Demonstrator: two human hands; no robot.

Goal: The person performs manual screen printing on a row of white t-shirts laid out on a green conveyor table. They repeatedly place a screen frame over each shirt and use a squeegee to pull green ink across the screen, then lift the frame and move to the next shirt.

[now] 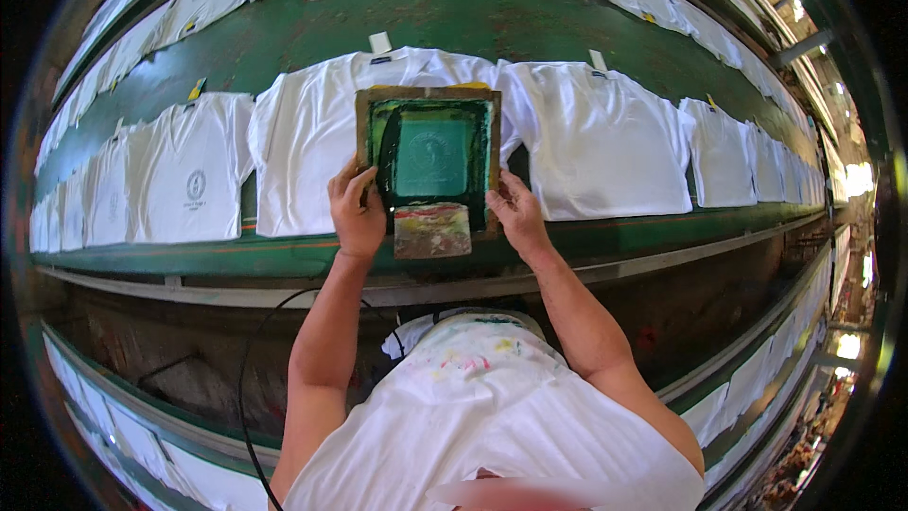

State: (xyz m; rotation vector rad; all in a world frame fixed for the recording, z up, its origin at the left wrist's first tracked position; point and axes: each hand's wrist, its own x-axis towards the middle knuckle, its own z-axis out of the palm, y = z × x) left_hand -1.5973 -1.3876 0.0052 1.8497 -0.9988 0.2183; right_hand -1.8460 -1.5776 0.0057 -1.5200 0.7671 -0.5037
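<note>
A wooden screen-printing frame (426, 94) is between my two hands, over the right part of a white T-shirt (307, 132). Its green mesh (433, 156) carries a faint round design, with dark ink around it. My left hand (359, 208) grips the frame's left side, fingers bent over the edge. On the opposite side, my right hand (517, 211) has its thumb and fingers closed on the rim. A squeegee (432, 232) with a paint-stained handle leans at the frame's near end, held by neither hand. Whether the frame touches the shirt cannot be seen.
White T-shirts lie in a row along the long green table (284, 38). On the left, one shirt (200, 161) bears a dark round print; a plain shirt (605, 142) lies to the right. A black cable (248, 369) hangs by my left arm. More shirt-covered tables stand beyond and behind me.
</note>
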